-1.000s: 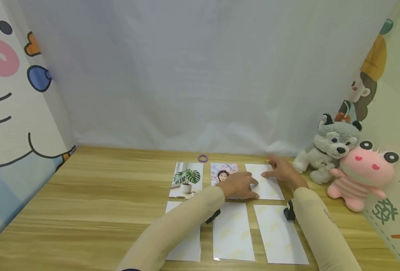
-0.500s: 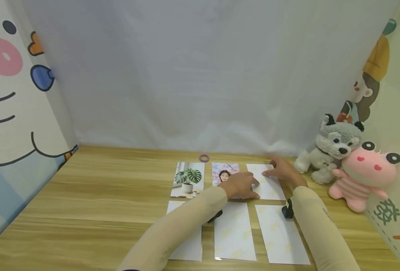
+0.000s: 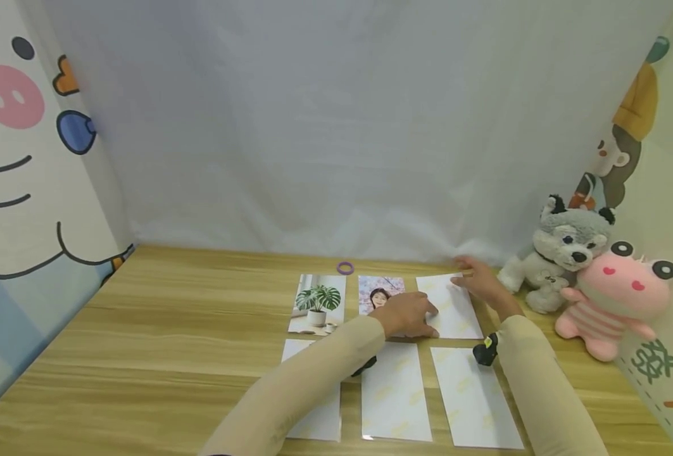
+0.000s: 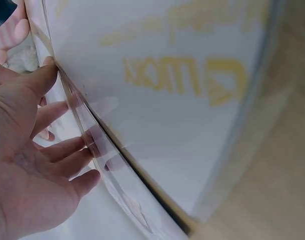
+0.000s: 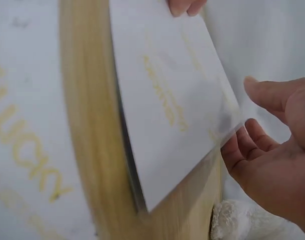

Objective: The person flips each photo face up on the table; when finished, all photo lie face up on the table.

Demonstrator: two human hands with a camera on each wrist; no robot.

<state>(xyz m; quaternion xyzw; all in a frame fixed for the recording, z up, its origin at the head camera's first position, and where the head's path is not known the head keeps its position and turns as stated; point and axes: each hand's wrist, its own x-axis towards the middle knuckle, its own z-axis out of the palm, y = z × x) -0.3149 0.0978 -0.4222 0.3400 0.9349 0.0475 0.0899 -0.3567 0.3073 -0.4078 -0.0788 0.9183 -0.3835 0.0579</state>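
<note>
Left hand (image 3: 408,314) and right hand (image 3: 484,287), fingers spread, touch a thin, smooth, white rectangular card (image 3: 451,309).

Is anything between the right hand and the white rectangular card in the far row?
Nothing visible: the right hand touches the card at its far right corner. The grey plush dog sits to the right.

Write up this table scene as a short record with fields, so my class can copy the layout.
Surface: wood-grain table
Far row, left to right: plant photo; portrait photo, partly hidden by the left hand; white card
Near row: three white backs, the leftmost partly hidden by the left sleeve
Left hand: touches the white card's left edge
Right hand: fingers at the white card's far right corner, thumb apart from it
Behind the photos: purple ring
Toys, right side: grey-and-white dog; pink frog
</note>
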